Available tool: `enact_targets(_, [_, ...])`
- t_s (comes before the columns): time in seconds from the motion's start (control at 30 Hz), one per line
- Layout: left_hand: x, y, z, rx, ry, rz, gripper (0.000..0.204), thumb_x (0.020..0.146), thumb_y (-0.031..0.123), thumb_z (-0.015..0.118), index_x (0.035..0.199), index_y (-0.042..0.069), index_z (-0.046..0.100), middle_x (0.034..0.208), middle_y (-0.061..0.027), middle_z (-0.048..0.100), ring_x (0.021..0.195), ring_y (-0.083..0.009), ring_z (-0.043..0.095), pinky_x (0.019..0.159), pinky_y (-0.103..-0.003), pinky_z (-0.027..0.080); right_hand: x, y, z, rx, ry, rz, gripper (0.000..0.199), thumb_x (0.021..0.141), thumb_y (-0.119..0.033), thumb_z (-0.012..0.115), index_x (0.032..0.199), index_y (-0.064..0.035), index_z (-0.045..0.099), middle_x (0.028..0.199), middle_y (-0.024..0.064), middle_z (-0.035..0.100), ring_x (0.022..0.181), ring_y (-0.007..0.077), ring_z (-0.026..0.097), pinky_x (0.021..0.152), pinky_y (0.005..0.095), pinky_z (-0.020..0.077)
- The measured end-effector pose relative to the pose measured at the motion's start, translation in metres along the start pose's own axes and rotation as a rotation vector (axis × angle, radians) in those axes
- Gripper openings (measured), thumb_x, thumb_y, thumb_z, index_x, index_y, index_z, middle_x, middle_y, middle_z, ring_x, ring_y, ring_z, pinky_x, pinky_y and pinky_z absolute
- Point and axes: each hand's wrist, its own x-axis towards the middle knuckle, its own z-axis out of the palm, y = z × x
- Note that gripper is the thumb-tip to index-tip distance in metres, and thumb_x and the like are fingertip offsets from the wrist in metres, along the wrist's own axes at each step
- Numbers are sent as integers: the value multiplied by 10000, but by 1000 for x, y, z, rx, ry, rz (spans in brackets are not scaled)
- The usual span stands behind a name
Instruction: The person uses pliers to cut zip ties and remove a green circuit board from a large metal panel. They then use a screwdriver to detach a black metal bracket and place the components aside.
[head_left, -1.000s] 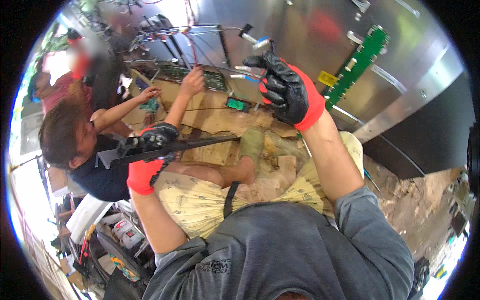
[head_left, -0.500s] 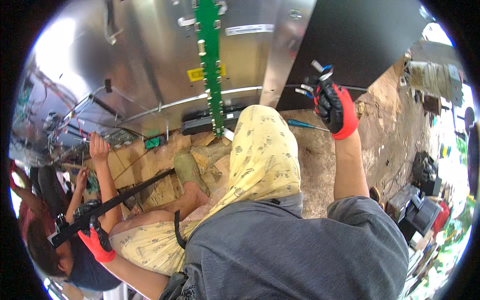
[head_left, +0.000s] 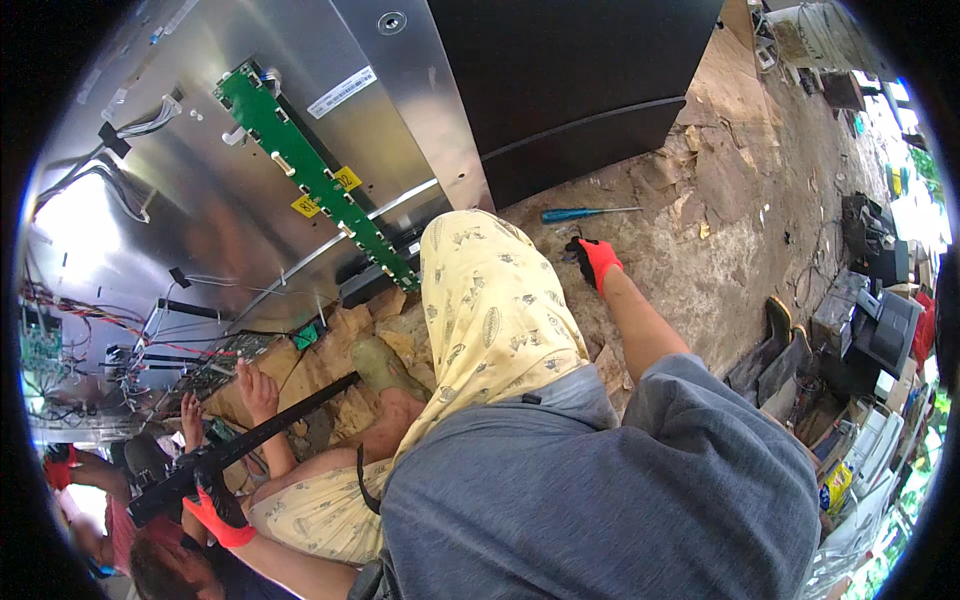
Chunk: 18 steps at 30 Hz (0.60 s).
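Illumination is bright; white glare saturates the metal panel point(head_left: 230, 220) near 9 o'clock. Overexposure occurs along the rim from 2 to 4 o'clock. Fisheye distortion bends straight edges near the border.

Worn, patchy brown floor point(head_left: 720, 250); sunlit green foliage point(head_left: 922, 165), far right.

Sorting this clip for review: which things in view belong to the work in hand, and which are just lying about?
Likely in the work:
black bar, gripped by the left hand
blue screwdriver on the floor, near the right hand
green circuit board on the metal panel

Apparently just lying about:
grey casing at the right
yellow package
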Motion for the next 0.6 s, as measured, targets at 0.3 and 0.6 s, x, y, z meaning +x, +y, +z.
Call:
enact_targets(0.3, [-2,-7,47,443,390,52,417,995,335,432,1280,35,483,1135,-80,585,915,-193,591,807,-330,501,-17,-14,-23,156,-327,70,307,926,-447,522,947,-186,684,505,-23,414,396,135,394,381,295,295])
enact_targets(0.6, [44,17,196,337,1052,501,543,819,134,733,1263,-58,486,1139,-113,614,979,-198,575,848,-311,469,-136,-100,19,541,-1066,-655,421,1001,-163,326,1405,-75,403,940,-21,594,558,82,406,440,249,359])
